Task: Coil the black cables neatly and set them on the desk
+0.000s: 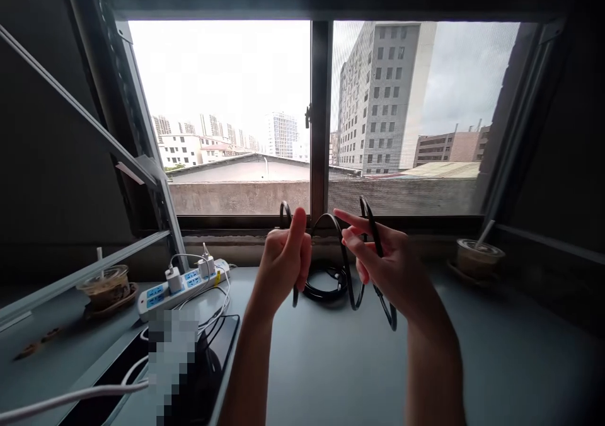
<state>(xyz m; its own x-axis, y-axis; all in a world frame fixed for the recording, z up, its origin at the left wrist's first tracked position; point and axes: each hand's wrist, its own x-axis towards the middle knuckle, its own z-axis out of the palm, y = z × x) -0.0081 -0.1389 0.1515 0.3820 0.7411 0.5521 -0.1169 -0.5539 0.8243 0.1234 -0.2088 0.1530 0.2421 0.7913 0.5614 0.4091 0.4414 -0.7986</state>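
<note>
A black cable hangs in loose loops between my two hands, above the grey table. My left hand is closed round one part of it, thumb pointing up, with a loop standing out behind the fingers. My right hand has its index finger stretched toward the left and its thumb close beneath. The cable runs through this hand, held by the curled lower fingers, with a loop rising above and dropping below it. Behind the hanging loops, a coiled stretch of black cable with a plug end rests on the table.
At left lies a white power strip with white chargers and white cords. A dark flat device is partly pixelated. Cups with straws stand on coasters, one cup left, another cup right. A metal frame surrounds the window.
</note>
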